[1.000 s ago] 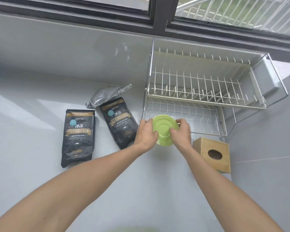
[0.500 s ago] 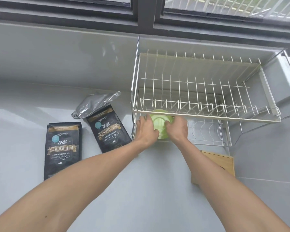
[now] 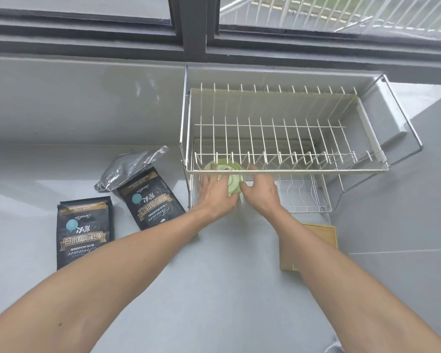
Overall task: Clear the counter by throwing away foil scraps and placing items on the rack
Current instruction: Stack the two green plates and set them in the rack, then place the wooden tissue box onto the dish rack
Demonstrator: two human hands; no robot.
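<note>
Head view shows both hands at frame centre, clamped on a green plate (image 3: 233, 183) from opposite sides: the left hand (image 3: 215, 193) on its left edge, the right hand (image 3: 261, 193) on its right edge. The plate stands nearly on edge and is partly inside the lower tier of the rack (image 3: 285, 149), its top rim showing behind the front rail of the upper tier. Whether it already rests on the lower wires I cannot tell.

By its look the plate is light, stiff plastic or melamine: smooth, likely a little slippery, not very fragile, though a drop against the wires could still chip it. Holding it by the rim at two opposite points, as now, suits sliding it upright between the wires; fingers should come off sideways so they do not catch the rail.

At left centre of the frame, two black bags (image 3: 84, 233) lie flat on the counter (image 3: 214, 289), with a crumpled silvery foil scrap (image 3: 130, 169) touching the top of the right one. A wooden box (image 3: 323, 238) sits at lower right of the rack, partly behind the right forearm. These appear yet to be cleared.
</note>
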